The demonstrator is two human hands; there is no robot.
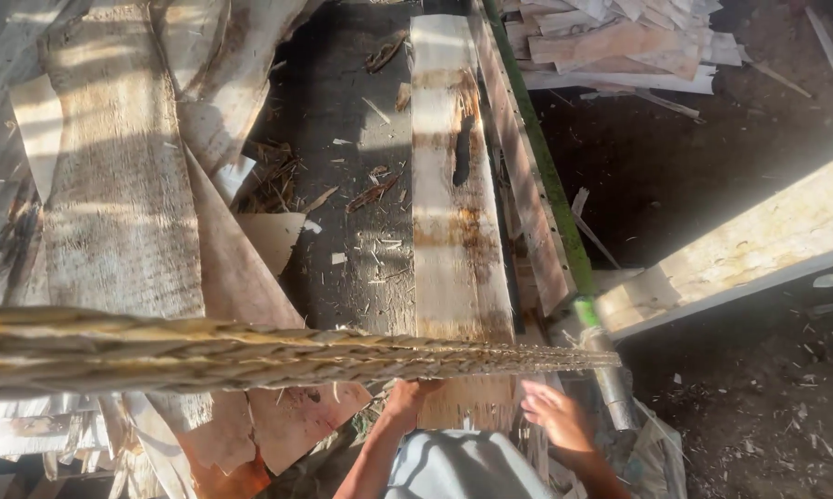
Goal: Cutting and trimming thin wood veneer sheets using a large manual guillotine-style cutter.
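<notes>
Left hand: my left hand (405, 399) sits at 6 o'clock, fingers curled closed on the near end of the long pale wooden plank with rusty stains (455, 203).
Right hand: my right hand (557, 418) lies open and flat, just beside the plank's near end, close to the grey metal pipe with green tape (590, 333).
Plank: it lies flat on the dark dusty surface (343, 139), running from 6 toward 12 o'clock.
Bundle: a thick stack of thin wavy wood sheets seen edge-on (250, 356) crosses low at 9 o'clock.
Done so far: I think the plank is gripped but not lifted yet.
Left to do: many thin brown veneer sheets (121, 185) lie loose at 10 o'clock.
</notes>
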